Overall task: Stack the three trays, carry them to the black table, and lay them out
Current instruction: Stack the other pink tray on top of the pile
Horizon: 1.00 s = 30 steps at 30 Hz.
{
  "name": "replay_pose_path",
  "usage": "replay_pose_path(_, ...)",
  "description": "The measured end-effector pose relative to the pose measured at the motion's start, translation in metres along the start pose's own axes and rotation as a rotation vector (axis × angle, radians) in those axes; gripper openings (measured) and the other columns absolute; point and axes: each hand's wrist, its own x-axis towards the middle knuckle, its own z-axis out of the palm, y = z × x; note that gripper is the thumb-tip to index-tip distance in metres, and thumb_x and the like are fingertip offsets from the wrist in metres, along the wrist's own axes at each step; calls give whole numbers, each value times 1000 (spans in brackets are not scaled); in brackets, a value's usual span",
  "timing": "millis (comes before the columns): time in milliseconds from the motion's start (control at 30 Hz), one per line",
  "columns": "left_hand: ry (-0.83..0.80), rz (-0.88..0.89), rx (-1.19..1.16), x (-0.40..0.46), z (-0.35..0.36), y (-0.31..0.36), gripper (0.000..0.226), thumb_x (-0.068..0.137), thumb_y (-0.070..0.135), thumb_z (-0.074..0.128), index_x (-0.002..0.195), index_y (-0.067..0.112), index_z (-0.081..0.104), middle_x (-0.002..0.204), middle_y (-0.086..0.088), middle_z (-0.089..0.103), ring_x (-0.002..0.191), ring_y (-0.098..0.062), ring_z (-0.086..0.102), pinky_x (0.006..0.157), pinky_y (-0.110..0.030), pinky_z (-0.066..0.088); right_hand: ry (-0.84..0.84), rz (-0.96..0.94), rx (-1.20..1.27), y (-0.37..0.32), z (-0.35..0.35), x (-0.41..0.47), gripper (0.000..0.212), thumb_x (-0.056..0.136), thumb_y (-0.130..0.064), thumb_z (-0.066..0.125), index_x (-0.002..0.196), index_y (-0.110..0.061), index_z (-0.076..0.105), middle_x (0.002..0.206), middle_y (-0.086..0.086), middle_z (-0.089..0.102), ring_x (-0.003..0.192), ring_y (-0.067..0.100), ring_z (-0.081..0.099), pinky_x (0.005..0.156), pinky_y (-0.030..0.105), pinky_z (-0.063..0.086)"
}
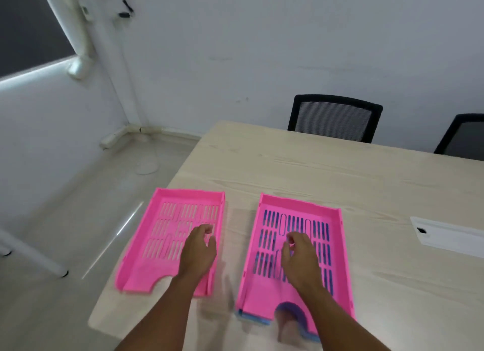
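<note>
Two pink slotted trays lie side by side near the front edge of a light wooden table (301,167). The left pink tray (159,235) overhangs the table's left edge. The right pink tray (269,248) sits nested on a blue tray (252,314), whose blue shows through the slots and at the front rim. My left hand (199,248) hovers over the right side of the left tray, fingers loosely curled, holding nothing. My right hand (300,256) hovers over the middle of the right tray, fingers also loosely curled and holding nothing.
Two black mesh chairs (335,117) (466,138) stand at the table's far side. A white cable panel (445,232) is set in the tabletop at right. At left are the floor, a white table leg (34,256) and white pipes in the corner.
</note>
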Motion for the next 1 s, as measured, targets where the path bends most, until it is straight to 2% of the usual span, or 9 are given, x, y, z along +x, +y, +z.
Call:
replay_pose_path(100, 36, -36, 83, -1, -29, -26, 30, 91, 13, 57, 121, 14, 59, 128, -5, 57, 120, -24, 52, 103, -42, 45, -82, -66, 43, -33, 33, -4, 15, 89, -4, 56, 98, -1, 66, 91, 15, 65, 86, 33, 60, 79, 41, 50)
replay_pose_path(200, 80, -83, 160, -1, -60, -51, 32, 90, 13, 58, 121, 13, 59, 131, -6, 53, 123, -26, 48, 104, -42, 44, -156, -78, 65, -66, 64, -10, 24, 88, -12, 54, 104, 1, 67, 94, 17, 66, 89, 33, 61, 80, 34, 46)
replay_pose_path(333, 130, -190, 251, 4, -97, -89, 40, 84, 14, 63, 123, 9, 57, 133, -12, 52, 121, -32, 51, 102, -45, 45, -317, -24, 55, -102, 100, -20, 37, 94, -12, 54, 128, -1, 57, 121, 17, 62, 111, 31, 59, 98, 37, 48)
replay_pose_path(433, 60, -315, 274, 6, -116, -112, 53, 87, 19, 61, 137, 6, 45, 147, -14, 39, 129, -35, 45, 106, -51, 41, -428, 55, -11, -116, 123, -32, 48, 94, -15, 54, 140, -2, 45, 133, 16, 54, 125, 31, 51, 108, 37, 40)
replay_pose_path(500, -19, -376, 266, 9, -122, -127, 62, 91, 20, 58, 145, 6, 32, 154, -15, 28, 136, -37, 38, 109, -54, 36, -487, 154, 0, -118, 136, -42, 54, 92, -16, 57, 142, -4, 41, 132, 17, 54, 123, 32, 53, 107, 39, 44)
replay_pose_path(633, -116, -430, 162, 15, -126, -151, 72, 91, 22, 57, 150, 7, 19, 153, -18, 33, 137, -37, 40, 111, -53, 36, -529, 308, 87, -101, 167, -55, 63, 86, -23, 59, 144, -11, 36, 134, 14, 58, 118, 32, 60, 100, 49, 53)
replay_pose_path(800, -59, -423, 245, 20, -132, -161, 55, 93, 34, 53, 140, 8, 42, 133, -21, 50, 119, -38, 54, 97, -46, 47, -380, 385, 55, -118, 161, -56, 58, 93, -29, 61, 143, -7, 41, 130, 15, 52, 110, 35, 64, 97, 47, 55)
replay_pose_path(900, 5, -346, 171, 18, -136, -166, 35, 98, 22, 48, 124, 1, 58, 118, -23, 53, 95, -35, 59, 88, -42, 50, -372, 379, 43, -113, 163, -54, 48, 96, -31, 58, 136, -7, 48, 124, 15, 61, 104, 33, 67, 91, 43, 59)
replay_pose_path(1000, 35, -297, 15, 14, -139, -165, 31, 100, 9, 44, 124, 0, 61, 120, -22, 61, 100, -34, 61, 90, -38, 49, -328, 364, -21, -107, 169, -50, 33, 97, -28, 52, 121, -5, 59, 107, 17, 67, 83, 28, 67, 69, 37, 60)
